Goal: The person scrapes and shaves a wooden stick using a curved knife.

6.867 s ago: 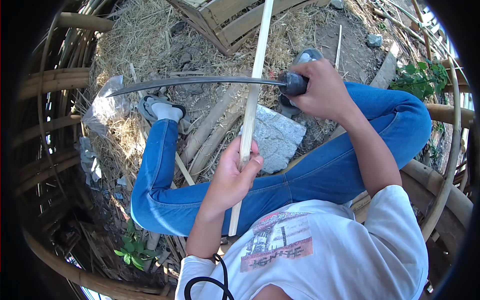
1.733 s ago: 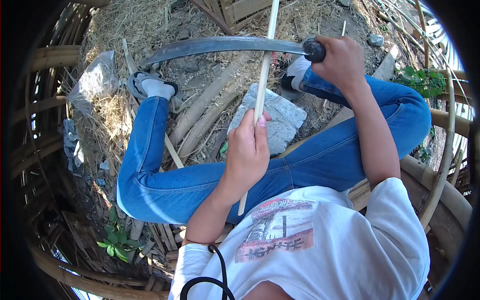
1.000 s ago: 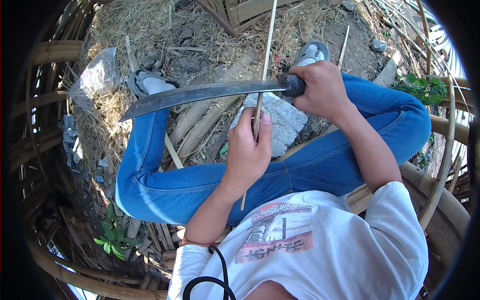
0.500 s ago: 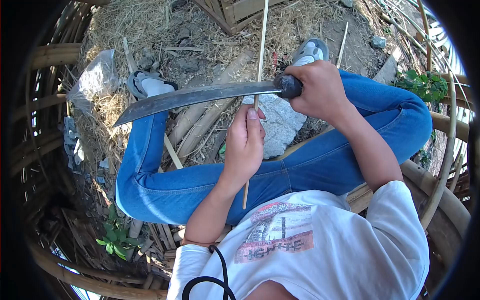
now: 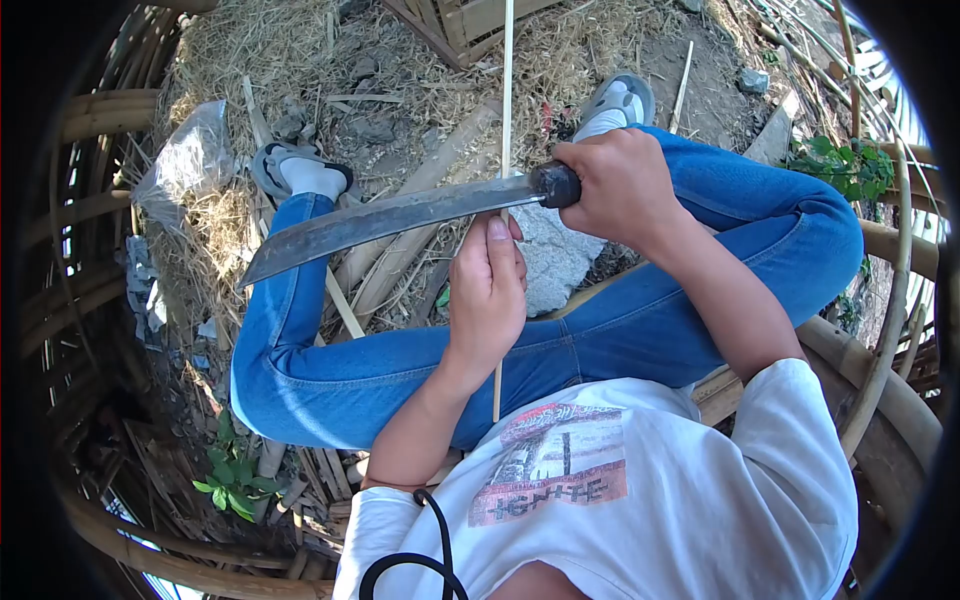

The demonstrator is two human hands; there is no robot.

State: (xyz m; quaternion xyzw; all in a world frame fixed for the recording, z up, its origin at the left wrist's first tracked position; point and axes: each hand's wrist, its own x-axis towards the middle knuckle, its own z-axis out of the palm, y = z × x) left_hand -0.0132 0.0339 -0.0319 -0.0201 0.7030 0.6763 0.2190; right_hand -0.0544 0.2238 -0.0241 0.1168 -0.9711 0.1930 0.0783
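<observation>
My right hand (image 5: 622, 190) is wrapped round the dark handle of a long curved machete (image 5: 390, 217), its blade pointing left. The blade lies across a thin pale bamboo strip (image 5: 507, 100), just above my left hand (image 5: 488, 285). My left hand pinches that strip, which stands nearly lengthwise in view; its lower end (image 5: 497, 395) shows below the hand over the jeans. Whether the blade's edge touches the strip cannot be made out. Behind my left hand a pale stone block (image 5: 555, 262) lies between my legs.
A slatted wooden crate (image 5: 490, 22) is at the top. Bamboo poles (image 5: 400, 250) lie on the straw-strewn ground. A clear plastic bag (image 5: 195, 150) is at the left, and green plants (image 5: 845, 170) grow at the right. Curved bamboo rails (image 5: 885, 350) flank me.
Since the earlier frames the machete has come down and nearer my left hand. The strip's top has shifted left, and it now shows a narrower side.
</observation>
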